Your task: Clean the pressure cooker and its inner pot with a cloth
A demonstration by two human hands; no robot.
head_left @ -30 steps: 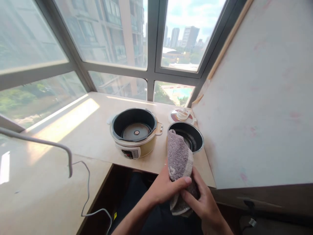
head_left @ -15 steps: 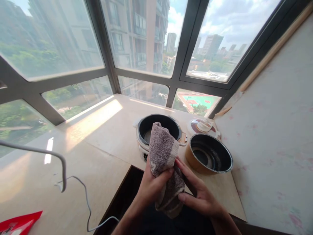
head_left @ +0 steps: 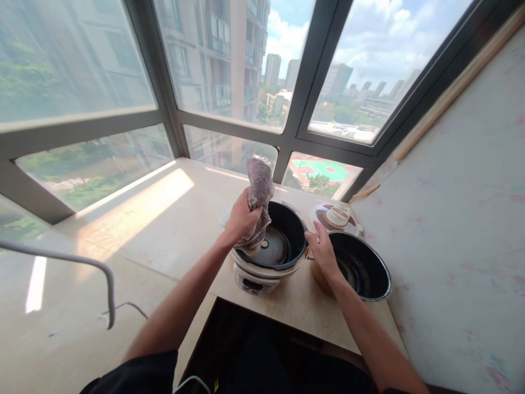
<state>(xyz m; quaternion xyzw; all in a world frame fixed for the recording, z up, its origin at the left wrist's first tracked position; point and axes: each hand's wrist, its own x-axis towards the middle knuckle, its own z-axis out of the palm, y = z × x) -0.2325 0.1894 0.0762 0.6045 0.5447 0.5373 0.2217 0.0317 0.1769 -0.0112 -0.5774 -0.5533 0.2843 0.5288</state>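
Observation:
My left hand (head_left: 243, 219) is closed around a bunched grey-brown towel (head_left: 260, 183), held over the left side of an electric cooker (head_left: 251, 283). The towel's lower end hangs at the cooker's rim; whether it touches the inside wall I cannot tell. The cooker has no lid on, and its dark inside shows a round plate with a small centre knob. By the cooker's right rim and side handle is my right hand (head_left: 323, 250), fingers apart and holding nothing. Behind that forearm stands an inner pot (head_left: 379, 260), black inside and brownish outside.
A lid (head_left: 338, 215) with a white handle lies behind the inner pot, near the papered wall (head_left: 451, 246). Windows (head_left: 229, 65) edge the pale counter (head_left: 164, 219) at the back. A grey cable (head_left: 82, 257) crosses the left side. A dark gap opens below the counter's front edge.
The towel, earlier between both hands in front of the cooker, has moved forward and up in my left hand. My right hand has let go of it and moved to the cooker's right side.

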